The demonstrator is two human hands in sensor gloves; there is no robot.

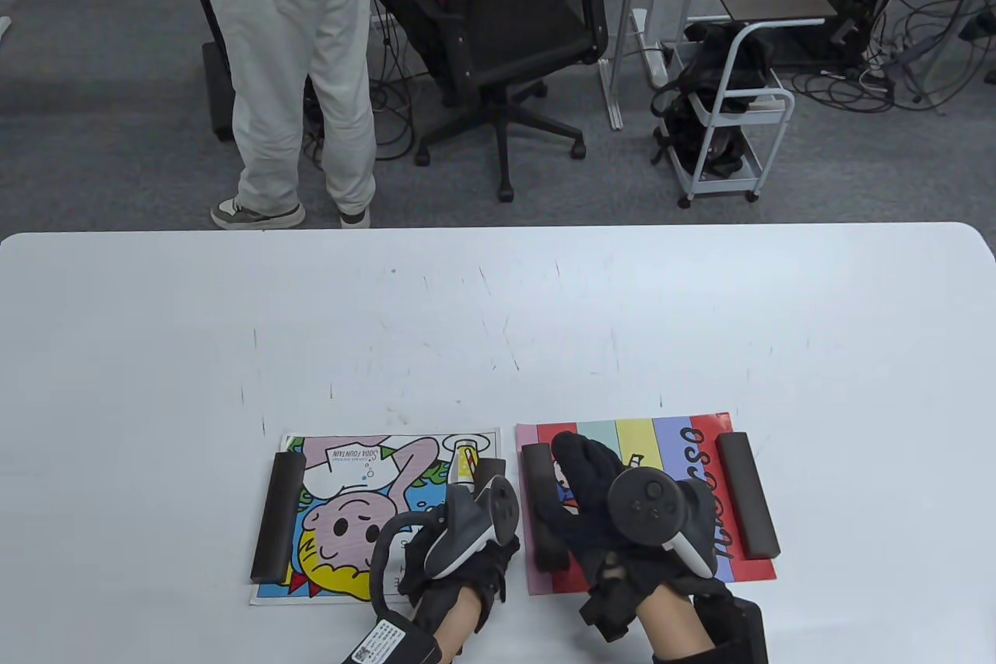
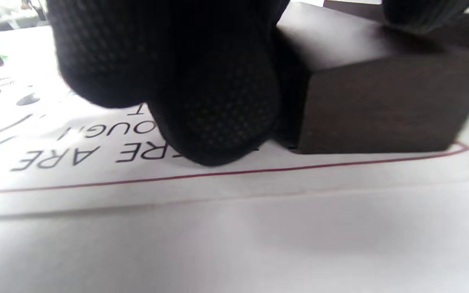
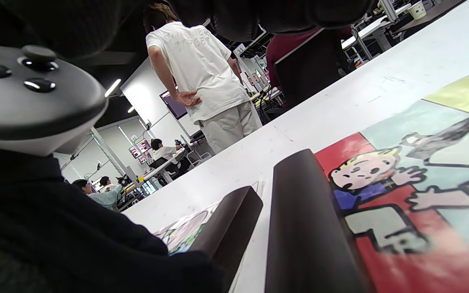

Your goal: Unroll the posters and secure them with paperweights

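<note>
Two posters lie flat on the white table (image 1: pixel 498 321). The cartoon poster (image 1: pixel 366 493) has a dark wooden bar on its left edge (image 1: pixel 278 516) and another on its right edge (image 1: pixel 489 471). My left hand (image 1: pixel 459 547) covers the near end of that right bar. In the left wrist view its fingers (image 2: pixel 214 106) press the paper against the bar's side (image 2: pixel 381 106). The striped poster (image 1: pixel 673 442) has bars on its left (image 1: pixel 535 481) and right (image 1: pixel 747 506) edges. My right hand (image 1: pixel 607 508) lies flat on it, fingers spread, beside the left bar (image 3: pixel 307 228).
Beyond the table's far edge a person in white (image 1: pixel 296 72) stands beside a black office chair (image 1: pixel 506 33), with a white cart (image 1: pixel 731 127) to the right. The posters lie near the table's front edge.
</note>
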